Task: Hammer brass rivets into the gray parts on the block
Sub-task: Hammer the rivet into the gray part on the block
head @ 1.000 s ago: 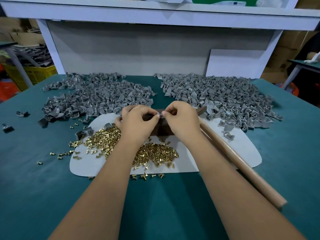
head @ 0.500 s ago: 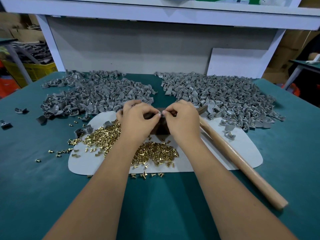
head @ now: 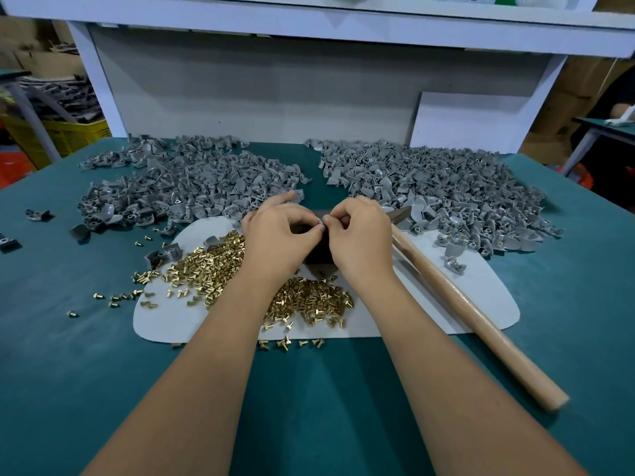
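Centrally, in the head view, both hands meet over the dark block (head: pixel 318 250), which stands on a white mat (head: pixel 405 304) spread on the green table (head: pixel 103 372). The left hand (head: pixel 280 237) and the right hand (head: pixel 359 235) have their fingers curled, and their thumb and fingertips come together at one spot just above the block; each grip is narrow, a pinch on something tiny. What that pinched thing is cannot be told, since the hands cover it and most of the block.

Nearer the person than the block, and to its left, lies a heap of brass rivets (head: pixel 213 269) on the mat, with a few strays rolled off onto the table. Just right of the block lies the hammer (head: pixel 464 310), its metal head beside the right hand and its wooden handle running down toward the table's near right edge.

Beyond the block, two broad piles of gray parts sit on the table: one to the left (head: pixel 178 190), one to the right (head: pixel 446 187). Some parts at the right pile's near edge show brass rivets. Behind the piles rises a white shelf frame (head: pixel 309 25) with a gray back panel.
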